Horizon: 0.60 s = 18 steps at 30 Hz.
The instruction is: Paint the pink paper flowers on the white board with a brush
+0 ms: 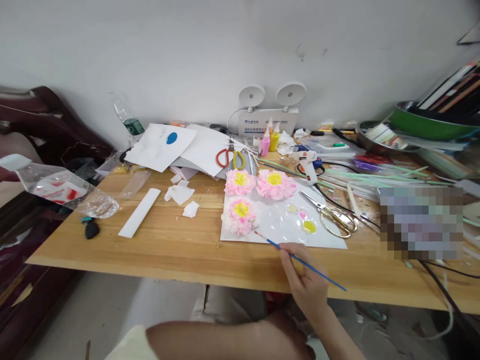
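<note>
A thin blue paintbrush [311, 270] is pinched in my right hand [307, 285]. Its reddish tip is beside the lower of three pink-and-white paper flowers [240, 215] with yellow centres; whether it touches the petals I cannot tell. The other two flowers [275, 184] [240, 181] stand behind it. All three are on a white sheet [258, 239], which also carries dabs of yellow paint [309, 227] and pink paint [302, 215]. My left hand [290, 332] hangs low in front of the table edge, in shadow, its fingers unclear.
Gold-handled scissors [333, 220] lie across the sheet's right side, near a white glue gun [309, 167]. Paint bottles [264, 144] stand behind. On the left are a white strip [140, 212], paper scraps [182, 194] and a clear bottle [63, 185]. Thin green sticks [348, 175] clutter the right.
</note>
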Motion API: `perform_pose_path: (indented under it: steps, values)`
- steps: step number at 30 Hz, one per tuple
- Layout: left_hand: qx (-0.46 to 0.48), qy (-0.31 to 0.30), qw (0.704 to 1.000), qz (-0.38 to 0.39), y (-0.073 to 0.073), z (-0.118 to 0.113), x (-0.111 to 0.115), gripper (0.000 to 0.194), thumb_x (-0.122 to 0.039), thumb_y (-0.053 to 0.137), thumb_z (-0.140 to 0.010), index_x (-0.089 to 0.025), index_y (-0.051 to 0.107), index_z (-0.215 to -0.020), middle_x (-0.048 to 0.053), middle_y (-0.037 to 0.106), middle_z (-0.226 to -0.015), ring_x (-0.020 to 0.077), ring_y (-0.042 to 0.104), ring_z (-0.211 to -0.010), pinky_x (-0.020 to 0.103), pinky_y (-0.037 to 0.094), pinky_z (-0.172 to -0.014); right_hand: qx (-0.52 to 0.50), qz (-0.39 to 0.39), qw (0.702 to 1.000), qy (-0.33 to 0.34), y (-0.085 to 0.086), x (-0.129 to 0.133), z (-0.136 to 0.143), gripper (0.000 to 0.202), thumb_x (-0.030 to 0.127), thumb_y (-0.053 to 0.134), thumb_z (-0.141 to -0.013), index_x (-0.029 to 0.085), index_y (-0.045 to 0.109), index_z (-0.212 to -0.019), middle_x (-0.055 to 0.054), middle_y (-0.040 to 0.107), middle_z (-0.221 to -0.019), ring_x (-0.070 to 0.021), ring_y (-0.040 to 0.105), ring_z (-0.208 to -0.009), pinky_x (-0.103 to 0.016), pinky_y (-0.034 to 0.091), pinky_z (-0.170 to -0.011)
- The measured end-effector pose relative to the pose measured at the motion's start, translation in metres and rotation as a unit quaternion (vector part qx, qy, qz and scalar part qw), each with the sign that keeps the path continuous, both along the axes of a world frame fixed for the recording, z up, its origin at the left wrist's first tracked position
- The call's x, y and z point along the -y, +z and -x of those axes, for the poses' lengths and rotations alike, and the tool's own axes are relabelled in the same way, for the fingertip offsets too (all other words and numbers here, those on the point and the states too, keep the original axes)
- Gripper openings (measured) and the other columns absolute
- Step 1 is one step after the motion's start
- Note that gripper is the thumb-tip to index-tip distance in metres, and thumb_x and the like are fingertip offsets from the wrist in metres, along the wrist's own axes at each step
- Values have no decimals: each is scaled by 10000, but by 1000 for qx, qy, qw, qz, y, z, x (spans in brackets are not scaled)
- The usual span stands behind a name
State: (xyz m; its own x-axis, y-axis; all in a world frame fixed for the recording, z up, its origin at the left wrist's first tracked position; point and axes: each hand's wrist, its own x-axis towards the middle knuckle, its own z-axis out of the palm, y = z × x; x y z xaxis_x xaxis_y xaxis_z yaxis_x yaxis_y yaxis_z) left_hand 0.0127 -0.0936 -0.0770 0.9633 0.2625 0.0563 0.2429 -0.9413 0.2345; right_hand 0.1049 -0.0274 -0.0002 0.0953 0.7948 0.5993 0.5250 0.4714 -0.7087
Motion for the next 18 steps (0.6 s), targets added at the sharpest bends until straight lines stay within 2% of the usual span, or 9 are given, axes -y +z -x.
perform_pose_path:
  steps: [2,3,4,5,8,10,13,16,18]
  values:
    - [15,-17,1000,21,17,26,-3,182,-268,662,-717,-195,532,-612,-40,519,-479,121,495,-448,269,364,-423,-14,24,999,23,0,-2,-5,103,149,533,-825,205,608,-868,-43,664,-764,-177,639,-734,-312,539,-675]
    - [56,-4,998,30,28,39,-5,139,-271,637,-738,-200,546,-661,-47,528,-491,111,483,-438,266,317,-387,-15,36,998,47,0,-4,-7,99,162,530,-831,205,612,-866,-41,667,-771,-175,639,-745,-307,538,-681]
    - [101,21,994,41,40,52,-7,54,-254,595,-771,-205,570,-765,-52,554,-538,104,499,-476,258,325,-408,-13,45,997,64,-1,-6,-9,97,174,528,-836,205,615,-865,-42,670,-779,-174,639,-756,-304,537,-686]
    - [150,57,986,36,51,65,-8,80,-244,542,-804,-206,576,-866,-51,563,-557,108,501,-493,263,336,-433,-10,51,997,64,-1,-8,-10,93,188,529,-840,204,617,-864,-43,671,-786,-174,638,-760,-302,535,-687]
    - [235,179,955,-24,75,102,-15,226,-115,447,-788,-190,552,-974,-19,571,-586,122,493,-524,266,367,-509,-21,65,998,-8,-1,-14,-13,93,243,535,-846,197,613,-865,-45,668,-796,-173,632,-755,-294,524,-666]
    - [247,263,931,-54,81,123,-21,254,-83,463,-786,-197,552,-995,-17,566,-591,117,492,-539,255,376,-538,-29,81,996,-4,1,-15,-14,117,277,528,-851,196,612,-856,-40,662,-787,-167,628,-736,-284,519,-650]
    - [260,367,886,-112,78,150,-35,244,-55,497,-796,-197,568,-981,-4,609,-676,99,500,-561,240,402,-577,-16,87,994,68,3,-16,-15,135,287,522,-855,200,621,-826,-34,658,-761,-159,623,-715,-277,518,-647]
    - [254,431,853,-145,72,164,-49,197,-84,498,-821,-193,588,-958,2,634,-741,97,533,-605,236,429,-617,-22,78,996,31,3,-18,-17,124,277,521,-855,201,618,-843,-41,663,-774,-164,625,-732,-280,516,-645]
    - [247,456,842,-149,69,168,-56,156,-117,497,-835,-191,600,-926,0,632,-734,106,553,-632,239,439,-628,-25,88,996,21,2,-19,-20,121,276,519,-855,200,613,-846,-40,662,-772,-163,625,-733,-276,513,-636]
